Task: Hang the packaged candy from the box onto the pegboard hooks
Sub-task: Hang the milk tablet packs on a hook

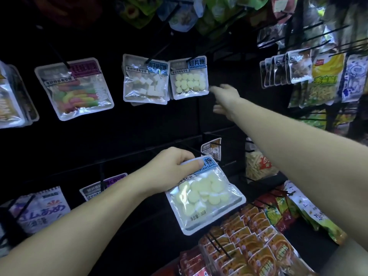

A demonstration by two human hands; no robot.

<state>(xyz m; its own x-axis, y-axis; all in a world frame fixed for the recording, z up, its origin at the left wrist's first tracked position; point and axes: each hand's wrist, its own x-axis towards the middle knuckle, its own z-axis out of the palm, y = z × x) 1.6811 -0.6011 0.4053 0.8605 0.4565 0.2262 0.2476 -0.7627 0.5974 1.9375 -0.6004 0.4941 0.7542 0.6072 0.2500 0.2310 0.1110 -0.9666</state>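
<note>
My left hand (171,168) is pinching the top of a milk-candy packet (205,196), holding it low before the black pegboard (139,126). My right hand (226,98), fingers loose and holding nothing, is reaching just beside the matching hung packet (188,78) on its hook (201,54).

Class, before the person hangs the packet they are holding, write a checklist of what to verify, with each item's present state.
1. Left hand grips the clear packet of pale round milk tablets at its top: ok.
2. Matching hung packet of milk tablets marks the hook: ok.
3. Right hand free, open beside it: ok.
4. Hang hole visible: cannot tell, fingers cover it.
5. Room left on hook: cannot tell.
</note>
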